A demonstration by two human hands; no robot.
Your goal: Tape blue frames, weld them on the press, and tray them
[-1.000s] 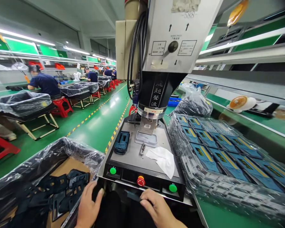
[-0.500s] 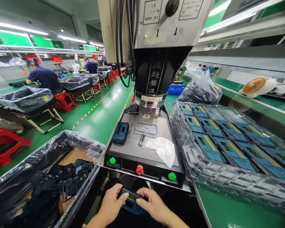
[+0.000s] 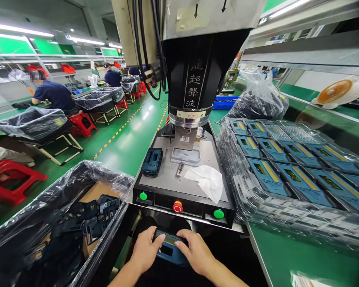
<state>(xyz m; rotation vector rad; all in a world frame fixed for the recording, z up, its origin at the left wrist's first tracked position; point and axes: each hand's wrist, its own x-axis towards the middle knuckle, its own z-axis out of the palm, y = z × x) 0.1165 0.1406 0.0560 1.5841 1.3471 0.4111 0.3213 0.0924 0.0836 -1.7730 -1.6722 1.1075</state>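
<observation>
Below the front edge of the machine, my left hand and my right hand grip the two sides of a blue plastic housing, thumbs on its face. The housing has a dark rectangular window and a yellowish strip. On the machine's metal plate another dark blue housing lies at the left, beside a pale fixture under the press head. A small metal piece and a white cloth lie in front of the fixture.
Two green buttons flank a red button on the machine front. A plastic-lined bin of dark parts stands left. Stacked clear trays with blue housings are at the right. People sit at benches further left.
The housing in my hands has tilted so that more of its face and window shows. The view has shifted slightly, and the press head appears a little higher in it.
</observation>
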